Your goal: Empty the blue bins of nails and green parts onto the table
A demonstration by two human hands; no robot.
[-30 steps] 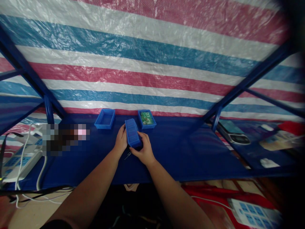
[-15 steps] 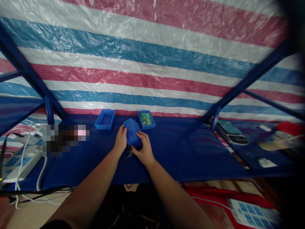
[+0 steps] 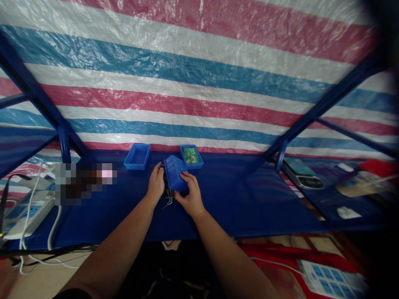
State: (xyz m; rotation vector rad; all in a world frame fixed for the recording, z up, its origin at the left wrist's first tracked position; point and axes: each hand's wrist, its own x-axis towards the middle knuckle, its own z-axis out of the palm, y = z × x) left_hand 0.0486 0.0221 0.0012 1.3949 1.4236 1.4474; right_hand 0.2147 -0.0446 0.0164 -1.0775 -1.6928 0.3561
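Observation:
A blue plastic bin (image 3: 174, 172) is tipped over above the table, its ribbed underside facing up. My right hand (image 3: 191, 197) grips its right side, fingers on the bottom and thumb underneath. From below its lower left edge spill thin dark wires with light ends (image 3: 169, 197), lying in a small heap on the table. My left hand (image 3: 156, 185) stands upright at the left side of the heap, slightly apart from the bin, fingers extended and partly hidden by the wires. What remains inside the bin is hidden.
On the blue table (image 3: 243, 199), an empty blue bin (image 3: 137, 156) sits at the back left. Behind my right hand is another blue bin (image 3: 202, 162) holding green circuit boards (image 3: 191, 155). White power strips (image 3: 40, 211) and cables lie left; a scale (image 3: 304, 174) stands right.
The tipped bin has shifted slightly right and away from my left hand. More dark wires now show beneath it and between it and my left hand.

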